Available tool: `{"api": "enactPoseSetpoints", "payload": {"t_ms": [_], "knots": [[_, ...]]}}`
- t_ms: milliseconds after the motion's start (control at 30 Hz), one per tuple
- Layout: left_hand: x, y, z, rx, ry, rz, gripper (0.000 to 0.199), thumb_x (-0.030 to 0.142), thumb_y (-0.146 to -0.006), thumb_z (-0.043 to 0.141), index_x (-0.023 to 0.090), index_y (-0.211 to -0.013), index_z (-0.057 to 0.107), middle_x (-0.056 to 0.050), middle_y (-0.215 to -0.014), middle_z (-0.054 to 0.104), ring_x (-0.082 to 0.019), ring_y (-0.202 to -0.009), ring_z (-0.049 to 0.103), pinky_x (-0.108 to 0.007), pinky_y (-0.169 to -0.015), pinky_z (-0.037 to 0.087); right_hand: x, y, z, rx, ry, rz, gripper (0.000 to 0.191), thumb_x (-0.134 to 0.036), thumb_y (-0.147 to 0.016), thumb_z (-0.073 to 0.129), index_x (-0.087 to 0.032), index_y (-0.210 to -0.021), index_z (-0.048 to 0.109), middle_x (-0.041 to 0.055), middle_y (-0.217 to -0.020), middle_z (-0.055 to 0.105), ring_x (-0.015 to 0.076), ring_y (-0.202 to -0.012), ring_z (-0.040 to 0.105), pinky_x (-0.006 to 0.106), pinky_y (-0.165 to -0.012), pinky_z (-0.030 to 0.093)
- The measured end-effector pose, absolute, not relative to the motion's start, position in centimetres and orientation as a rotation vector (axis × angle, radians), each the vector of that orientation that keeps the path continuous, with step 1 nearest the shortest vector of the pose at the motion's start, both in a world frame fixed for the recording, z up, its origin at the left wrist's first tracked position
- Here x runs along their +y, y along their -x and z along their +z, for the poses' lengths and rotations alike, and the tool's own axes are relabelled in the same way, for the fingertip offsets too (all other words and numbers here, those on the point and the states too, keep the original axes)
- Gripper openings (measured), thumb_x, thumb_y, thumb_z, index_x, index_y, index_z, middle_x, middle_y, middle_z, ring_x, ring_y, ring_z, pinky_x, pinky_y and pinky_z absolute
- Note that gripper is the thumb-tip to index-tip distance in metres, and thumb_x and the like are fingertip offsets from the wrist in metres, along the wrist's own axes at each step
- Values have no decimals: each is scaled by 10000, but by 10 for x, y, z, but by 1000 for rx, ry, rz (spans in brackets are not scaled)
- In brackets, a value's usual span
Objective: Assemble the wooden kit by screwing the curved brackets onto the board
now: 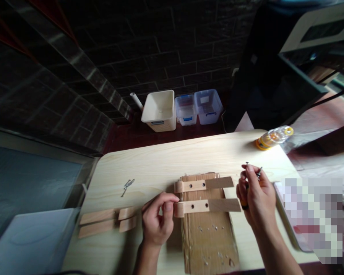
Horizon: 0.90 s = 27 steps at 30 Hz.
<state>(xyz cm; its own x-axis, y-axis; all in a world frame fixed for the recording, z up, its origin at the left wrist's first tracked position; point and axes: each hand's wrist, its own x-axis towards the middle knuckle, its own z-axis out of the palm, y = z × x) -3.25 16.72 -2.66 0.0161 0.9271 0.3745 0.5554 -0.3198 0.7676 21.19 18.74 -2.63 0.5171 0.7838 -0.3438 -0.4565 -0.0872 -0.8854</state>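
My right hand [256, 194] is closed, pinching a small screw [247, 163] upright between thumb and index finger. A screwdriver [244, 206] lies in the same palm, its dark and yellow handle low and its metal tip showing past the fingers. My left hand [158, 217] is half curled, with thumb and index finger apart and nothing visible between them. Its index fingertip is at the rounded end of the nearer wooden piece [199, 206]. A matching wooden piece [200, 185] lies behind it. Both have two dark holes and rest across a cardboard slab [209, 240].
Several screws [128, 186] lie loose at the left of the table [149, 160]. Further wooden pieces [99, 222] are near its left edge. A clear yellow-capped bottle [272, 138] stands at the back right. Plastic bins [160, 109] sit on the floor beyond.
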Motion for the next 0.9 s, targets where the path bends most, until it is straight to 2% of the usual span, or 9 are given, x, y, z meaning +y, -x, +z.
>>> {"api": "enactPoseSetpoints", "payload": {"t_ms": [467,900], "knots": [[167,27,-23,1512,-1904,1231,294,298,-960,491,190,-770,687,-9,-684,698,-116,-554,609,-210,-543,480,179,-209,-24,-364,1335,1009,316,-486,-865,736,-212,-991,641,-65,-703,529,23,-432,399,159,-382,333],[167,25,-21,1567,-1920,1194,329,334,-972,491,186,-751,684,-19,-662,697,-123,-569,613,-213,-558,477,176,-201,-27,-544,1428,897,351,-526,-895,681,-195,-1007,647,-53,-675,529,67,-481,438,189,-422,352]]}}
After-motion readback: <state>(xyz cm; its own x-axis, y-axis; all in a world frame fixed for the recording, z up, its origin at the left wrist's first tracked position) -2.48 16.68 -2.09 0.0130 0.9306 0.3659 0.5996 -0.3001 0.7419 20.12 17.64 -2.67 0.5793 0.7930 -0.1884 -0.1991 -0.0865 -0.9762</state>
